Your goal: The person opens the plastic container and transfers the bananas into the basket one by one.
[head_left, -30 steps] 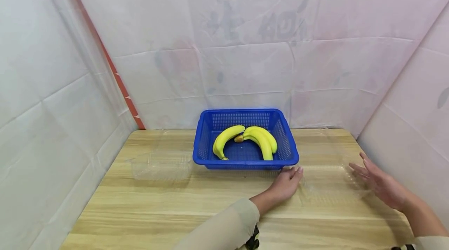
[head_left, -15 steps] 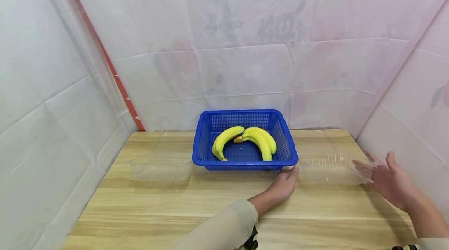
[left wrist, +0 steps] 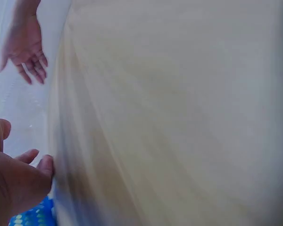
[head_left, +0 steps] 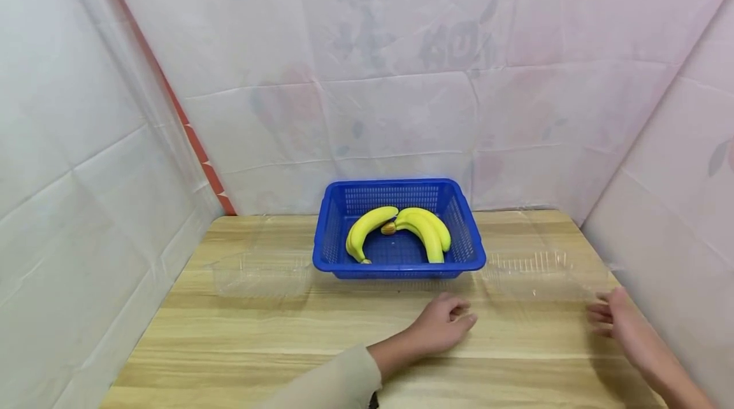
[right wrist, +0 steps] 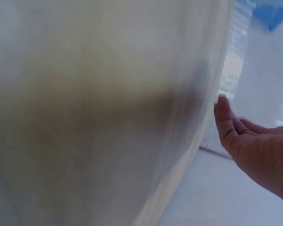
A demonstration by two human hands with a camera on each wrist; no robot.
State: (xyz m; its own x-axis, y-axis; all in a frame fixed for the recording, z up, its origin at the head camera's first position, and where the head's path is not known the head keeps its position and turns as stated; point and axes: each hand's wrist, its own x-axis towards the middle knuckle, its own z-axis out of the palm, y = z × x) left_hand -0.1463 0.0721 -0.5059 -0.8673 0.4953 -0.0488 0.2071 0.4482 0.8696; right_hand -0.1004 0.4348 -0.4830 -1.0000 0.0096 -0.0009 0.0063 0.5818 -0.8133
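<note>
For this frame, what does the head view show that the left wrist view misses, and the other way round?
Only the head view shows the whole blue basket with its bananas, two clear plastic containers, one on the left and one on the right, and the white sheeted walls.

The left wrist view adds little of its own: a blurred close sweep of the wooden table and only a blue corner of the basket at its bottom edge.

Both show the left hand, the right hand and the table; both hands hold nothing.
</note>
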